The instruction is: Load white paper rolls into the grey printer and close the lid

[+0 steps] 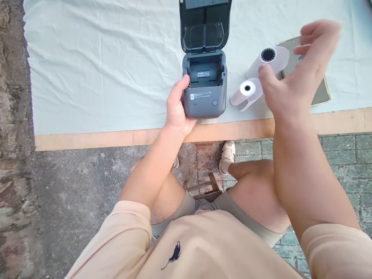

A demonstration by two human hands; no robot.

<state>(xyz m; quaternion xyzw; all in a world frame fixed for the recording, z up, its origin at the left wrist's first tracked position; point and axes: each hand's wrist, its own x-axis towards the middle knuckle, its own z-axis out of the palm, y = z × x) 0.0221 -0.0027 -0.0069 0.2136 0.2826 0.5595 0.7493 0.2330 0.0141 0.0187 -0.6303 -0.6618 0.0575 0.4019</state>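
A dark grey label printer (205, 104) is tilted toward me near the table's front edge, its lid (205, 29) swung up and its paper bay bare inside. My left hand (178, 106) grips the printer's left side and underside, thumb at the bay's rim. Over on the right, my right hand (299, 73) is raised with thumb and fingers apart, holding nothing. Just left of it stand two white paper rolls: a larger roll (255, 66) with a black toothed core, and a smaller roll (240, 95) with a loose paper end. The right thumb overlaps the larger roll in view; contact cannot be told.
A flat, dark-screened device with a pale frame, perhaps a phone or tablet (322, 91), lies partly behind my right hand. Pale cloth (101, 69) covers the table, whose wooden edge (116, 138) runs in front of me. A small wooden stool (213, 182) shows between my legs.
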